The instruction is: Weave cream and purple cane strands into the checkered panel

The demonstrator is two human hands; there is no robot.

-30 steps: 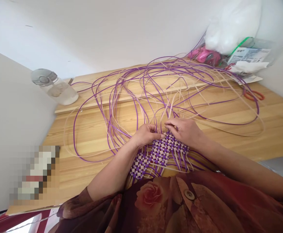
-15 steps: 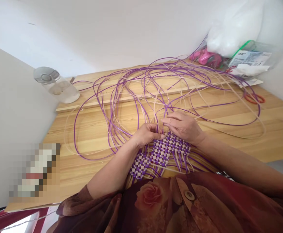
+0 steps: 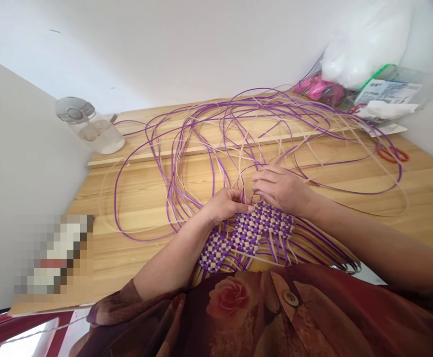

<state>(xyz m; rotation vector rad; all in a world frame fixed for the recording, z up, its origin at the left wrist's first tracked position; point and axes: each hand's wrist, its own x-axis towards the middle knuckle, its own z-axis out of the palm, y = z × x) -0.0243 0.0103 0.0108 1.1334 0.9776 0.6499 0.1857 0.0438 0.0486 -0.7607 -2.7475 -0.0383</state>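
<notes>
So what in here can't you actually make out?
All in the head view:
- What the right hand pinches, if anything: its own bent fingers hide it.
- Part of the purple-and-beige woven piece: covered by the left hand.
- The object at the table's left: blurred into squares.
- Print on the papers by the green-edged bag: too small.
- What fills the white bag: its cloudy plastic hides it.
</notes>
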